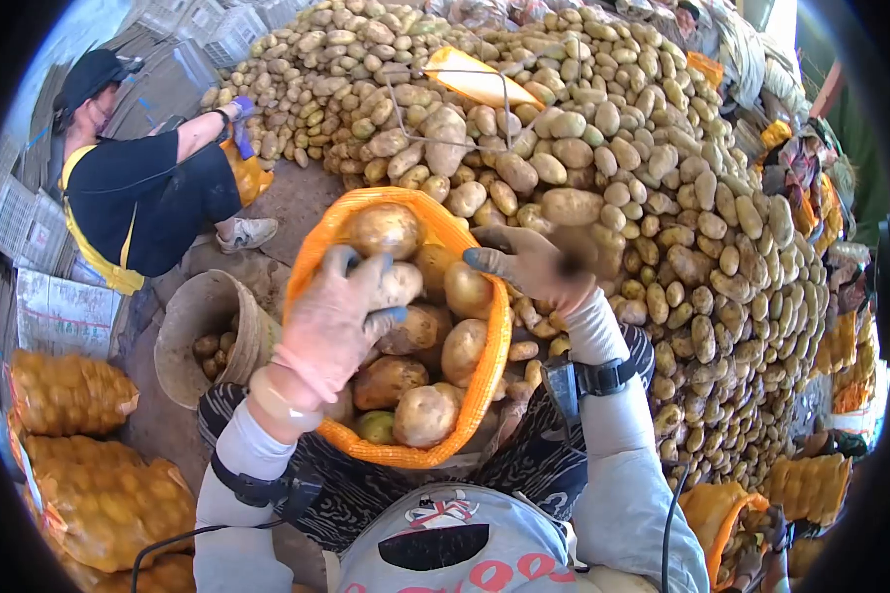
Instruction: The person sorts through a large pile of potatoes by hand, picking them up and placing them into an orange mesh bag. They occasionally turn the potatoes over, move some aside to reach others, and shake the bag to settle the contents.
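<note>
An orange mesh bag [501, 341] stands open between my knees, filled with large potatoes. Over its left side, my left hand [331, 311], in a glove with grey fingertips, has its fingers and thumb around a pale potato [398, 285] on top of the others. A bigger potato [384, 231] lies just beyond it, against the far rim. My right hand [529, 262] is at the bag's upper right rim, fingers stretched out toward the opening and apart, with nothing visible between them. A dark blurred patch hides part of that hand.
A large potato heap [702, 267] spreads ahead and right, with a metal wire frame [509, 109] on it. A worn bucket [183, 341] holding several potatoes stands left. A co-worker [148, 178] sits farther left beside another orange bag [247, 176]. Filled bags [109, 499] lie lower left.
</note>
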A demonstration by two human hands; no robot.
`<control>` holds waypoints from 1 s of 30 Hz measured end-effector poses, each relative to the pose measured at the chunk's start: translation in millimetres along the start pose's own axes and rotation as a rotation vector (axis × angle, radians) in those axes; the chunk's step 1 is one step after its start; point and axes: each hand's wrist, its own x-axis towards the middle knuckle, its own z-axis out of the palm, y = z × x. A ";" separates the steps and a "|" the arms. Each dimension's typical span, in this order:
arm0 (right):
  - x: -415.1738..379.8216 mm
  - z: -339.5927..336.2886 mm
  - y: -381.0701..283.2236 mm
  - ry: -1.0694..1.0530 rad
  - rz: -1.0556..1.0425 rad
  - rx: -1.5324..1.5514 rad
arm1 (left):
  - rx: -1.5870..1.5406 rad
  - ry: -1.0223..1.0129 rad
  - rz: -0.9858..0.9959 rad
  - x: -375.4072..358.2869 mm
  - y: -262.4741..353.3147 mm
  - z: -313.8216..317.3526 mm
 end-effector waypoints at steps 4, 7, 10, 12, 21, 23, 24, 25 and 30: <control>-16.9 -26.2 1.4 -0.108 0.005 0.054 | 0.335 -0.016 -0.131 9.2 4.6 35.5; -18.2 -68.4 37.8 -0.043 0.110 0.269 | 0.255 -0.038 -0.111 10.8 21.4 27.7; -11.4 -88.4 126.9 0.188 0.349 0.135 | 0.133 -0.006 -0.129 6.4 4.1 27.6; -12.8 -70.3 218.6 -0.155 0.181 -0.630 | 0.140 -0.025 -0.160 6.3 7.2 27.5; -90.9 142.4 371.8 -0.057 0.755 -0.787 | -0.065 -0.139 -0.225 5.3 3.7 7.0; -82.0 133.9 377.9 -0.125 0.784 -0.835 | -0.056 -0.145 -0.220 5.8 1.2 5.1; -79.3 126.8 380.5 -0.163 0.782 -0.867 | -0.065 -0.140 -0.218 2.6 0.8 5.9; -78.3 118.9 382.5 -0.201 0.785 -0.903 | -0.082 -0.117 -0.195 1.0 -1.5 7.6; -74.0 98.5 430.1 0.370 0.913 -0.231 | -0.189 -0.072 -0.199 -5.4 -3.4 11.8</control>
